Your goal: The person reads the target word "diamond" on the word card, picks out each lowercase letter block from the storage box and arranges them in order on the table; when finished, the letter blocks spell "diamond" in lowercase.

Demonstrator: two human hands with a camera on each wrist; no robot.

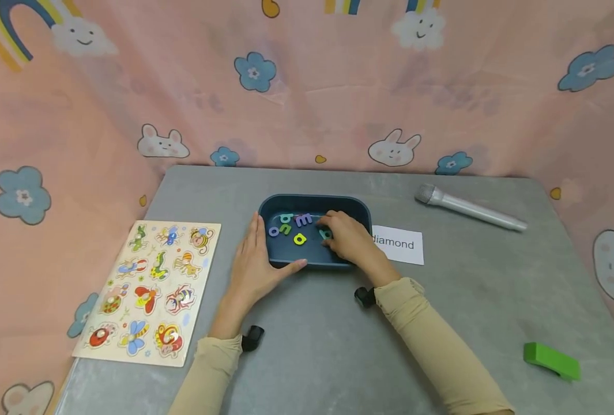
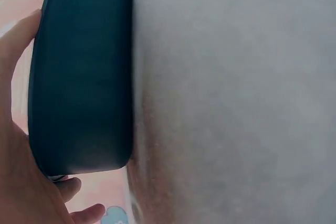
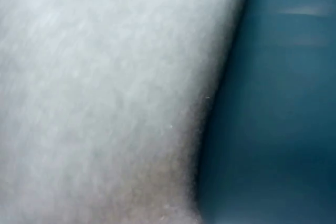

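A dark blue tray (image 1: 312,260) with several plastic letters stands in the middle of the table. My left hand (image 1: 257,268) rests against its near left corner, fingers straight along the left side and thumb on the front rim. In the left wrist view, the left hand (image 2: 21,161) touches the tray wall (image 2: 84,77). Reaching over the right part, my right hand (image 1: 349,237) pinches a green letter (image 1: 326,234), partly covered by the fingers. Nearby lie a purple m (image 1: 304,219), a yellow letter (image 1: 299,238), a purple o (image 1: 274,231), a green n (image 1: 285,229) and a teal letter (image 1: 286,218).
A white card (image 1: 402,245) printed "diamond" lies right of the tray, partly behind the right hand. A grey microphone (image 1: 470,208) lies at the back right, a green block (image 1: 552,361) at the front right. An insect puzzle board (image 1: 148,288) lies on the left.
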